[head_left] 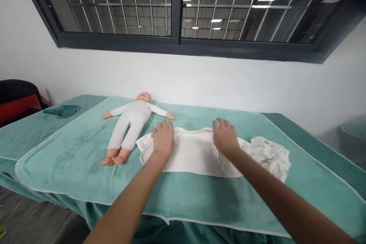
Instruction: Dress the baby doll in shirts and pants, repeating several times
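Observation:
A white cloth garment (191, 154) lies spread flat on a teal towel (71, 160). My left hand (163, 137) rests palm down on the garment's left end, fingers flat and open. My right hand (225, 135) lies on its upper middle with the fingers spread. A crumpled printed white cloth (271, 156) sits at the garment's right end. A baby doll (128, 126) in a white suit lies on its back to the left of my left hand, arms out, feet toward me.
The towel covers a teal-sheeted bed (314, 141) against a white wall under a barred window (177, 4). A face hole (61, 111) is at the bed's far left end. A dark and red chair (17, 99) stands at the left. Grey floor shows bottom left.

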Tool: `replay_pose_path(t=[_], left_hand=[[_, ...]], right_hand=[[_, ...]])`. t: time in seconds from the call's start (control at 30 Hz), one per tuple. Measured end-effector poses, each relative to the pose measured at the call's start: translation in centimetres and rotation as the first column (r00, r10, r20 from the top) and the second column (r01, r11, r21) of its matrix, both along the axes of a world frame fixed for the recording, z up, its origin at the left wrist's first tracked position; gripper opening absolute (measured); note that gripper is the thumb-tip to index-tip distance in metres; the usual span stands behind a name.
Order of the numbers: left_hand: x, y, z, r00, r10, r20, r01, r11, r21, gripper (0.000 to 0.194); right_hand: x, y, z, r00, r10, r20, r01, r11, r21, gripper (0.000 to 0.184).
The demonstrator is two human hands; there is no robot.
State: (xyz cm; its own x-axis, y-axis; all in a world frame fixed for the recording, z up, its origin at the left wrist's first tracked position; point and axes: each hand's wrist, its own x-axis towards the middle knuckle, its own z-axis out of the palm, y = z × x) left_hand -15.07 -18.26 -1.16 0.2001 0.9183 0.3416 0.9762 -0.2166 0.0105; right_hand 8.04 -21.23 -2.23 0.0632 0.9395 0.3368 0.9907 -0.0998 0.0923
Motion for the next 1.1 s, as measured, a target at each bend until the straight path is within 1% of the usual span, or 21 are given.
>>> replay_pose_path(t=[0.03, 0.07, 0.1, 0.17, 0.2, 0.27, 0.37, 0.47, 0.53, 0.6, 0.7, 0.8, 0.9, 1.0, 1.1], left_hand=[[1.0, -0.1, -1.7, 0.994, -0.113, 0.003, 0.113, 0.993, -0.036, 0.04], [1.8, -0.1, -3.3, 0.981, -0.191, 0.033, 0.193, 0.976, -0.098, 0.037], [2.4, 0.0, -4.7, 0.974, -0.21, 0.086, 0.221, 0.962, -0.16, 0.033], [3.0, 1.1, -6.8, 0.971, -0.178, 0.162, 0.211, 0.954, -0.213, 0.029], [3.1, 1.9, -7.4, 0.972, -0.148, 0.184, 0.189, 0.956, -0.226, 0.028], [3.0, 4.0, -7.9, 0.975, -0.096, 0.199, 0.143, 0.962, -0.234, 0.03], [2.8, 7.0, -7.7, 0.975, -0.023, 0.219, 0.082, 0.962, -0.262, 0.037], [3.2, 8.9, -7.7, 0.972, 0.038, 0.232, 0.027, 0.962, -0.271, 0.037], [3.7, 9.5, -8.1, 0.97, 0.062, 0.234, 0.001, 0.965, -0.261, 0.034], [4.1, 9.9, -8.6, 0.971, 0.065, 0.231, -0.006, 0.968, -0.25, 0.035], [4.4, 10.3, -9.1, 0.974, 0.047, 0.22, 0.01, 0.968, -0.251, 0.038], [4.3, 10.7, -9.2, 0.978, 0.022, 0.206, 0.034, 0.964, -0.264, 0.041], [4.2, 10.7, -9.3, 0.98, -0.023, 0.198, 0.076, 0.962, -0.262, 0.047], [3.9, 10.3, -9.4, 0.979, -0.067, 0.19, 0.118, 0.956, -0.268, 0.051], [3.1, 9.5, -9.7, 0.977, -0.104, 0.185, 0.154, 0.948, -0.279, 0.053]], right_hand=[[-1.0, 0.2, -1.7, 0.994, 0.106, -0.04, -0.106, 0.994, -0.015, 0.048], [-1.8, 0.4, -3.4, 0.973, 0.196, -0.118, -0.204, 0.977, -0.063, 0.047], [-2.4, 0.7, -4.9, 0.959, 0.207, -0.192, -0.228, 0.969, -0.095, 0.046], [-3.1, 1.6, -7.4, 0.954, 0.167, -0.248, -0.203, 0.971, -0.128, 0.045], [-3.2, 2.2, -8.2, 0.958, 0.127, -0.256, -0.165, 0.977, -0.132, 0.047], [-3.1, 3.7, -9.0, 0.964, 0.058, -0.261, -0.094, 0.987, -0.127, 0.05], [-2.9, 6.0, -9.1, 0.963, -0.011, -0.268, -0.012, 0.996, -0.087, 0.056], [-2.7, 8.0, -9.3, 0.955, 0.017, -0.297, -0.021, 1.0, -0.008, 0.059], [-2.5, 9.0, -9.7, 0.934, 0.028, -0.356, -0.033, 0.999, -0.008, 0.059], [-2.2, 9.7, -10.3, 0.913, -0.002, -0.409, -0.018, 0.999, -0.046, 0.059], [-2.0, 10.3, -10.9, 0.905, -0.038, -0.425, 0.008, 0.997, -0.072, 0.059], [-2.3, 10.4, -10.8, 0.906, -0.06, -0.419, 0.034, 0.997, -0.069, 0.058], [-2.8, 10.1, -10.0, 0.912, -0.054, -0.406, 0.034, 0.998, -0.057, 0.056], [-3.3, 9.0, -9.2, 0.925, 0.004, -0.38, -0.03, 0.998, -0.062, 0.054], [-3.9, 6.2, -8.9, 0.932, 0.089, -0.351, -0.134, 0.986, -0.104, 0.056]])
